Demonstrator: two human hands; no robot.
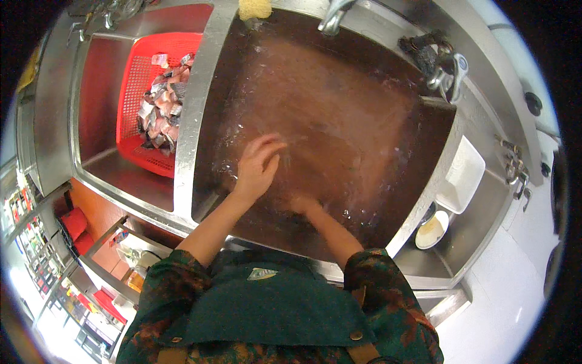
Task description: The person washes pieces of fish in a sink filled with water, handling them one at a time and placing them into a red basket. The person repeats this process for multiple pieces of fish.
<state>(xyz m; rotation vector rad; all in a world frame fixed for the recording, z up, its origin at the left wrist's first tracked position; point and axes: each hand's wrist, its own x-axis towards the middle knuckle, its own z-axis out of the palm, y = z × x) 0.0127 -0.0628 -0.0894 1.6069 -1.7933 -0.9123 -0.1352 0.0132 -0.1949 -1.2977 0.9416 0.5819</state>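
Note:
Murky reddish-brown water (327, 118) fills the middle basin of a stainless steel sink. My left hand (260, 166) is over or at the water's surface, left of the middle, fingers curled apart and nothing seen in them. To its lower right, my right hand (302, 203) dips into the water; its fingers are hidden, so whether it holds anything cannot be told. Cut fish pieces (161, 109) with grey skin and pink flesh lie in a red plastic basket (129, 104) in the left basin.
A yellow sponge (255, 9) lies on the far rim beside a faucet (331, 22). Another faucet (448, 75) stands at the far right. The right basin holds a white rectangular tub (464, 175) and a white bowl (432, 231). A metal divider (193, 113) separates the left basin.

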